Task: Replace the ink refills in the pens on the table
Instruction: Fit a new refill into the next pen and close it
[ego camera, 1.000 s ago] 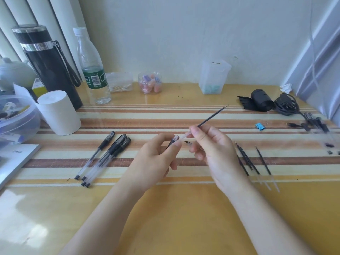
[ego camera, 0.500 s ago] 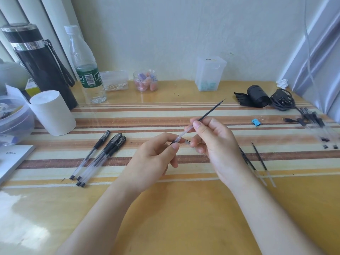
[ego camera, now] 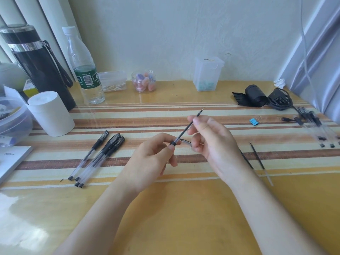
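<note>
Both hands are up over the middle of the glossy yellow wooden table (ego camera: 184, 218), just above the brown-and-cream striped mat (ego camera: 147, 115). My left hand (ego camera: 152, 159) is curled, with thumb and index finger pinching the black-gripped front end of a clear plastic pen barrel (ego camera: 174, 143); the rest of the barrel is hidden inside my fist. My right hand (ego camera: 211, 142) has the thin black ink refill (ego camera: 184, 131) pinched between thumb and index finger about halfway up. The refill slants up and to the right, metal tip in the air, and its lower end meets the barrel's open mouth right at my left fingertips. My lower right fingers are curled too, and a small pointed pen tip piece (ego camera: 184, 142) pokes out from them towards my left hand.

To my left on the mat, four capped clear gel pens with black caps (ego camera: 95, 157) lie slanted, three bunched together and one just beside them. To my right, a loose black refill (ego camera: 257, 155) lies flat, and another one is partly hidden behind my wrist. Further right there's a blue binder clip (ego camera: 254, 121) and a blurry pile of clear pens (ego camera: 312, 122) near the edge.
</note>
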